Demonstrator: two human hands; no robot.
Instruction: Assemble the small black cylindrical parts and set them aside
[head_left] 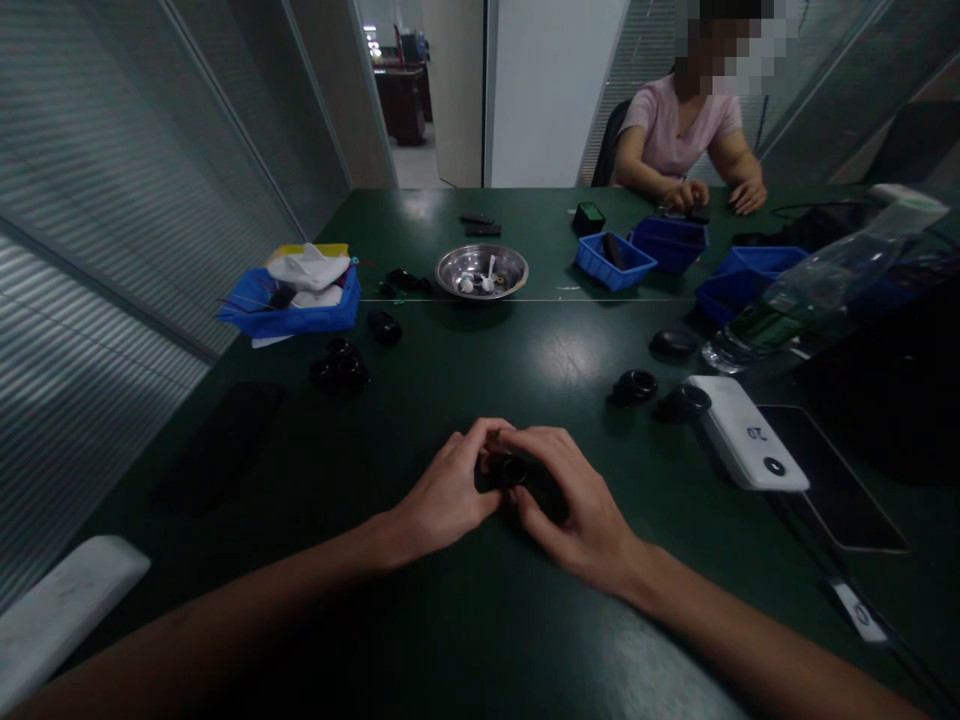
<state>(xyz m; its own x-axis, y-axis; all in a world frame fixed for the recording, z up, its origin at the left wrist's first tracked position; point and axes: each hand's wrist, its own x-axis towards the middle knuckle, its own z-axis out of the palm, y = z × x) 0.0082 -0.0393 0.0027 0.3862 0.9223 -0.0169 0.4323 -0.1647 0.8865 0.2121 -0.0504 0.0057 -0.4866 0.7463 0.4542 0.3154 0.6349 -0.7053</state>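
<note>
My left hand (450,490) and my right hand (574,500) meet low over the dark green table (480,620), both with fingers curled around a small black round part (508,468). The part shows only between my fingertips; most of it is hidden. Two similar black round parts (634,385) (684,401) lie to the right, and a further black part (339,366) lies to the left.
A steel bowl (482,270) with small white bits stands at mid table. Blue bins (291,305) (615,260) sit left and right. A plastic bottle (810,295), a white device (746,432) and a phone (832,475) lie at right. Another person (679,130) works opposite.
</note>
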